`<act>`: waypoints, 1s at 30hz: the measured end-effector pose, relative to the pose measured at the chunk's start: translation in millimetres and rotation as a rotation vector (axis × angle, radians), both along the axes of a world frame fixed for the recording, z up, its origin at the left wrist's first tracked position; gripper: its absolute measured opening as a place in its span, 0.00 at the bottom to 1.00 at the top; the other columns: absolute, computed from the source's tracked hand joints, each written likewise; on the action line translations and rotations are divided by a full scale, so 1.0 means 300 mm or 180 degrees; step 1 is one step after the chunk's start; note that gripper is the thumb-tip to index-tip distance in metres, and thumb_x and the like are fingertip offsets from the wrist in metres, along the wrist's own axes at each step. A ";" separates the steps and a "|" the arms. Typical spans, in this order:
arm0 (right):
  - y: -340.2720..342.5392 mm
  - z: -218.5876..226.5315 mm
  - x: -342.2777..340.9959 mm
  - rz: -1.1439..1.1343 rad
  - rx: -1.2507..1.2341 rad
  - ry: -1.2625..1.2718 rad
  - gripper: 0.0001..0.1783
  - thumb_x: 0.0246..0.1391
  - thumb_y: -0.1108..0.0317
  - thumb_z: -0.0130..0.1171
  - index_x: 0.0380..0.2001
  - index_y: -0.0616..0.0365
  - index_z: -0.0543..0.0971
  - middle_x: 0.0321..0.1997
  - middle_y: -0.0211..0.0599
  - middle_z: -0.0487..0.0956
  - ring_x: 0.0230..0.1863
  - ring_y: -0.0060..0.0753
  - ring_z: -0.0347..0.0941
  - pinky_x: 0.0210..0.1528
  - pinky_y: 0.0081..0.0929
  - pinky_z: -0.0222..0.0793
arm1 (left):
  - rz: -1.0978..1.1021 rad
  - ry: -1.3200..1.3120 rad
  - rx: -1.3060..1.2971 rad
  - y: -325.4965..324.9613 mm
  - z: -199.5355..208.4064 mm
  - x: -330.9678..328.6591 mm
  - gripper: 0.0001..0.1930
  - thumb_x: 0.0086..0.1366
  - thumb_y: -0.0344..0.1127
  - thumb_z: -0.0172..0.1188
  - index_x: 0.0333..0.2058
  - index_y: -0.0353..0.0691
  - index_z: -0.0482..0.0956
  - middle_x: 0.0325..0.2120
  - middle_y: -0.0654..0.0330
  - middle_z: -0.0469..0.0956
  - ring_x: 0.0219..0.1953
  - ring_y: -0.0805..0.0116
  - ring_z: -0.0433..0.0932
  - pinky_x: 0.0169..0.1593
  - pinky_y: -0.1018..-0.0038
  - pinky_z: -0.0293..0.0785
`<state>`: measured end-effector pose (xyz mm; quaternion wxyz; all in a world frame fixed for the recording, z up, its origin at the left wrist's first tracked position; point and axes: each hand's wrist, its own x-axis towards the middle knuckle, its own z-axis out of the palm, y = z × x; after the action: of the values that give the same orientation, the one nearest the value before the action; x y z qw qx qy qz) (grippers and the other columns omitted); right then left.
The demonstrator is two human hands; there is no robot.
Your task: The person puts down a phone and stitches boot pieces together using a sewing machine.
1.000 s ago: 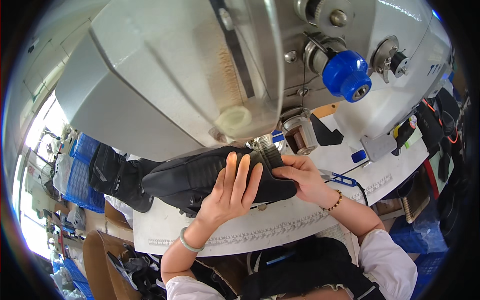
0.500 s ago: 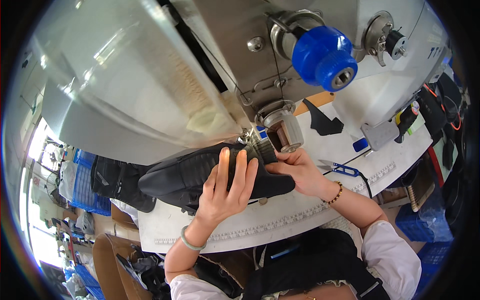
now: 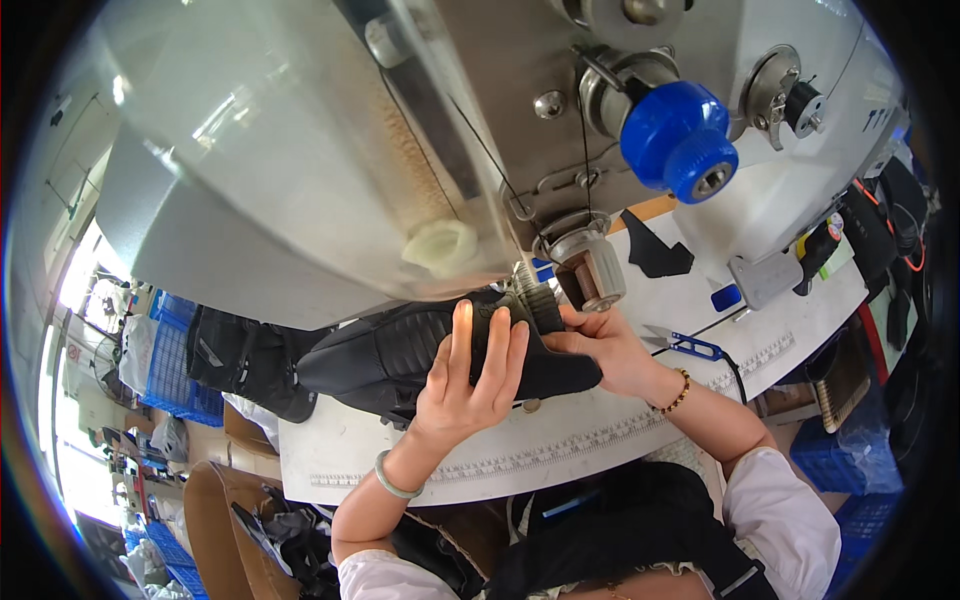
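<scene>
A black shoe upper (image 3: 385, 345) lies sideways under the sewing machine head (image 3: 505, 110), its rounded end to the left. My left hand (image 3: 475, 375) grips its near side, fingers spread over the black surface; the thumb is hidden. At the opening near the presser area, my right hand (image 3: 615, 350) pinches the edge between thumb and fingers. A black flap (image 3: 560, 372) sticks out below the right fingers. Just above my fingertips sit a ridged dark wheel-like part (image 3: 538, 305) and a clear-walled cup (image 3: 592, 275). The needle point is hidden.
Blue thread snips (image 3: 693, 345) lie right of my right hand, by a printed ruler strip (image 3: 590, 435) on the white table (image 3: 330, 465). A black cut piece (image 3: 655, 248) lies behind. More black footwear (image 3: 235, 360) hangs at the left edge. A clear guard (image 3: 330, 130) covers the upper left.
The machine and table parts appear slightly lower and to the right in view. Both hands still hold the shoe upper at nearly the same place under the machine.
</scene>
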<state>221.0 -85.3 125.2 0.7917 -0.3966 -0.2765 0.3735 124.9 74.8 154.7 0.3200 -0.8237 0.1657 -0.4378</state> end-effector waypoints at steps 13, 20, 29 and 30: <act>0.007 0.021 0.012 0.0141 -0.0144 0.0153 0.12 0.54 0.76 0.53 0.43 0.64 0.76 0.35 0.28 0.78 0.34 0.11 0.72 0.36 0.11 0.69 | 0.0001 0.0119 -0.0207 -0.017 0.033 -0.007 0.14 0.61 0.32 0.51 0.47 0.40 0.72 0.46 0.58 0.73 0.42 0.57 0.77 0.38 0.78 0.67; 0.002 0.004 0.008 0.0103 -0.0225 -0.0130 0.14 0.54 0.77 0.52 0.45 0.65 0.74 0.37 0.29 0.78 0.36 0.13 0.72 0.40 0.13 0.69 | -0.0082 -0.0096 -0.0056 0.007 -0.005 0.005 0.14 0.61 0.33 0.52 0.46 0.40 0.72 0.46 0.58 0.73 0.43 0.57 0.78 0.38 0.78 0.67; -0.018 0.012 0.006 0.0296 0.0213 0.0238 0.15 0.56 0.75 0.51 0.46 0.68 0.73 0.38 0.32 0.78 0.38 0.15 0.73 0.42 0.13 0.69 | 0.0002 -0.0112 -0.0004 -0.010 -0.001 0.006 0.14 0.61 0.33 0.52 0.45 0.41 0.74 0.43 0.58 0.75 0.39 0.59 0.78 0.38 0.77 0.68; -0.021 0.009 0.007 0.0328 0.0191 0.0293 0.15 0.55 0.74 0.51 0.46 0.67 0.73 0.38 0.32 0.78 0.38 0.15 0.73 0.41 0.13 0.69 | -0.0010 -0.0164 0.0043 -0.010 -0.002 0.010 0.14 0.61 0.33 0.52 0.45 0.41 0.73 0.43 0.58 0.75 0.39 0.59 0.78 0.38 0.77 0.68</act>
<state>223.0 -91.6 128.0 0.7948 -0.3404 -0.2709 0.4231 127.8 71.8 154.2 0.3290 -0.8097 0.1616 -0.4583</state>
